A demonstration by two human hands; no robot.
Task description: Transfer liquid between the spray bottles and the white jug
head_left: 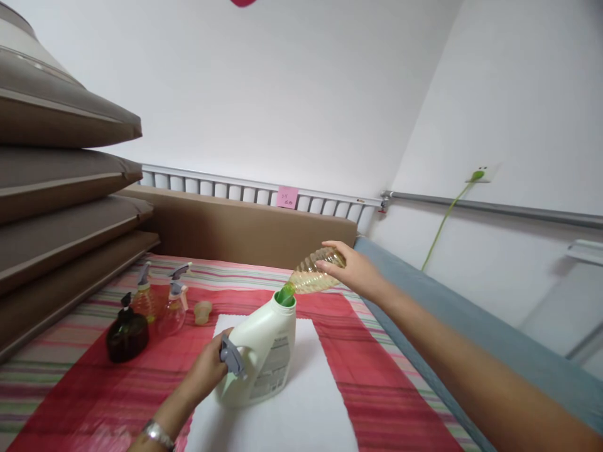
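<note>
My right hand (342,263) is wrapped round a clear ribbed bottle (313,276) holding pale yellow liquid. The bottle tilts down to the left, its neck at the green-lined mouth of a white jug (264,345). My left hand (214,361) is closed at the jug's handle side, with a grey trigger spray head (232,356) held at its fingers. Whether those fingers also go round the handle is hidden. Under the jug lies a white sheet (320,402).
On the red striped cloth (391,389), at left, stand a dark pump bottle (127,336), two clear spray bottles (146,302) and a small yellowish cup (202,312). Stacked brown cushioned panels (70,182) rise at far left. A padded board (245,229) lines the back, before a radiator.
</note>
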